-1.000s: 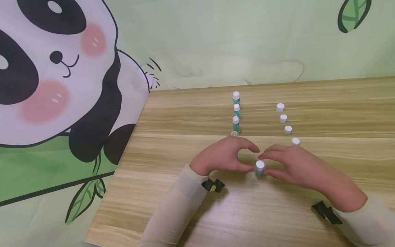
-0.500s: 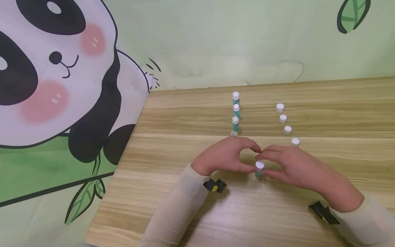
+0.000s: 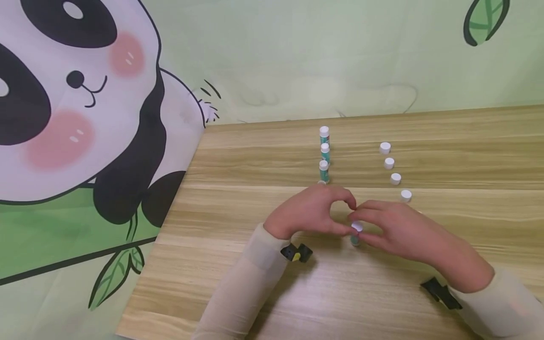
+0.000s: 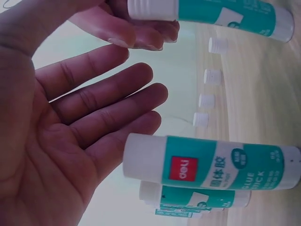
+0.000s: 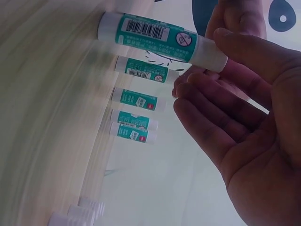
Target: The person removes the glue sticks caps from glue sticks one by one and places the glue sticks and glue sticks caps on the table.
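Observation:
A glue stick with a teal label and white cap stands upright on the table between the two hands. My left hand holds its thumb tip right at the cap; its other fingers are extended and apart from the stick. From the other side my right hand brings its thumb to the cap, its fingers loosely arched beyond it. Both hands' fingertips nearly meet above the cap in the head view. Close to the left palm stands another glue stick, mostly hidden behind that hand in the head view.
More glue sticks stand in a row running toward the back of the wooden table. Several loose white caps form a second row to the right. A panda-printed backdrop hangs behind the table.
The right hand has moved slightly left, closing in on the glue stick. Both thumbs have come to the cap and now partly cover it. The left hand has shifted only a little.

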### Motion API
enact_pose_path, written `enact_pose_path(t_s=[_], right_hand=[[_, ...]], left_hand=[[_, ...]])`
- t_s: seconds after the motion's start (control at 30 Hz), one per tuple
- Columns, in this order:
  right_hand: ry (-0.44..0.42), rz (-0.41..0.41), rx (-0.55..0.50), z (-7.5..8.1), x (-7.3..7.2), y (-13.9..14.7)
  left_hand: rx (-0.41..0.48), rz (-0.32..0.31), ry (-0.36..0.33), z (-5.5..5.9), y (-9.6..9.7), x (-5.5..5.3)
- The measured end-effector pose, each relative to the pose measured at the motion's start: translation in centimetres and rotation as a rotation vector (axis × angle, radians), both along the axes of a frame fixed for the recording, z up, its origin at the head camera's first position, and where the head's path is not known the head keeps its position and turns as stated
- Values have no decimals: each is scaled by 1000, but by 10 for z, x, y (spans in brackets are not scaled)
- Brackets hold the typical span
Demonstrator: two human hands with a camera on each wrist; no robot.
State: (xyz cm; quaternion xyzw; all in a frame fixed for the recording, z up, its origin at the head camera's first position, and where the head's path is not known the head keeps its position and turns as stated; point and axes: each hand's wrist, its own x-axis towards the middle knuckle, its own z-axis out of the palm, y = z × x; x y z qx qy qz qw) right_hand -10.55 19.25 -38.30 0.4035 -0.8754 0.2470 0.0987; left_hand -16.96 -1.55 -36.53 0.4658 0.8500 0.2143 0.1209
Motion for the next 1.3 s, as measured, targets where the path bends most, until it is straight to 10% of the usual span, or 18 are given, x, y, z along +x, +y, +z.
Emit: enact_pose_path(t_s=[1.3], right_hand=[[141, 25, -81, 6, 1, 1]], left_hand=[[13, -25, 3, -1, 5, -3]])
